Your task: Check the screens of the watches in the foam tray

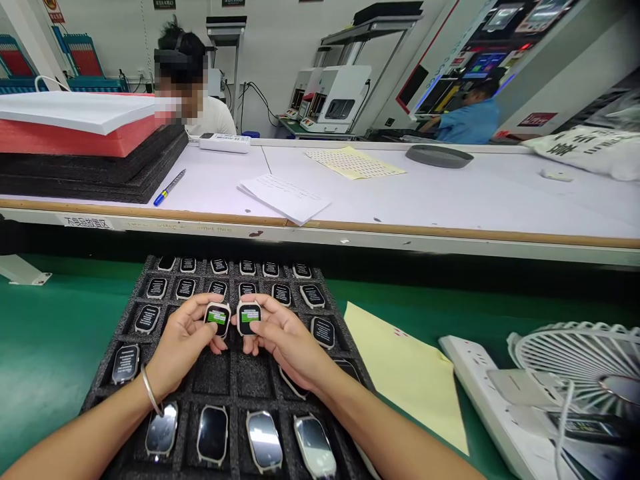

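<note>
Now gripping two watch bodies: left hand (183,340) pinching the left watch (218,318) between thumb and fingertips, right hand (287,340) pinching the right watch (249,317) likewise. Held side by side, almost touching, just above the empty middle pockets of the black foam tray (253,373). Lit screens facing up, each with a green band.

Probably at some risk: pinched by the edges only, so could slip and fall onto the near-row watches (263,440), scuffing glass. Held this close, could also knock case against case. With thumbs beside the screens, could smudge them or trigger a stray touch.

As for writing: too small to read on the green bands and on the dark far-row screens (281,294). Chinese characters on the white label strip (87,222) along the bench edge, not surely legible. Dark characters on the white bag (585,148) far right, likewise unreadable. No brand name visible anywhere.
</note>
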Demonstrator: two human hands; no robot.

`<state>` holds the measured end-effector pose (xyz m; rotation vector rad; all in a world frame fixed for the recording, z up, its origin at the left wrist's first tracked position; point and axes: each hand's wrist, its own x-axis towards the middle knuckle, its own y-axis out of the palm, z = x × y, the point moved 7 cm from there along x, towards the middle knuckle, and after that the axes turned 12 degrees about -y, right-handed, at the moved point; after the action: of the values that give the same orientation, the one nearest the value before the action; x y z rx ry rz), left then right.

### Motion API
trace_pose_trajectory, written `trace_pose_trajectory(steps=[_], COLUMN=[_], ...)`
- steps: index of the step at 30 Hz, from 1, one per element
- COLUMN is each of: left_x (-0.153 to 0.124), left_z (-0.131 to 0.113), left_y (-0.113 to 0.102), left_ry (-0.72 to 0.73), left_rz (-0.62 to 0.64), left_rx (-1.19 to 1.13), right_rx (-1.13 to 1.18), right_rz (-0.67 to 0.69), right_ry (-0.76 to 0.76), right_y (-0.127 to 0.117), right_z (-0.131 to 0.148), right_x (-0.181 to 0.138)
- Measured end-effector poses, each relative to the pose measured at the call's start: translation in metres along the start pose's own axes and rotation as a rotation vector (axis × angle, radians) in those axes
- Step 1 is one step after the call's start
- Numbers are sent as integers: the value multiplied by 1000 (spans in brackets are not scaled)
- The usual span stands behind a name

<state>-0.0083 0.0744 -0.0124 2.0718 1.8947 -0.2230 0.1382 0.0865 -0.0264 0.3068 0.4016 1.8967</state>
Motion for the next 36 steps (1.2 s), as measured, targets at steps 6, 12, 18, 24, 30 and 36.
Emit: trace_pose_trajectory(steps=[6, 12, 18, 24, 30, 36], left_x=[-1, -1, 0, 0, 1, 1], left_z=[0, -1, 1, 0, 1, -1], left_y=[-1, 0, 1, -1, -3, -4], left_ry=[10, 5, -10, -19, 9, 27], left_rz=[6, 7, 22, -11, -48, -66], left_rx=[18, 15, 2, 42, 83, 58], right_rx=[-4, -20, 33, 56, 50, 73], right_rz=[1, -10, -5, 13, 4, -12], right_ry=[-1, -17, -25, 18, 8, 0], right_y=[0, 0, 1, 3, 2, 1], right_z=[0, 1, 2, 1, -1, -2], right_x=[-1, 0, -1, -1, 0, 0])
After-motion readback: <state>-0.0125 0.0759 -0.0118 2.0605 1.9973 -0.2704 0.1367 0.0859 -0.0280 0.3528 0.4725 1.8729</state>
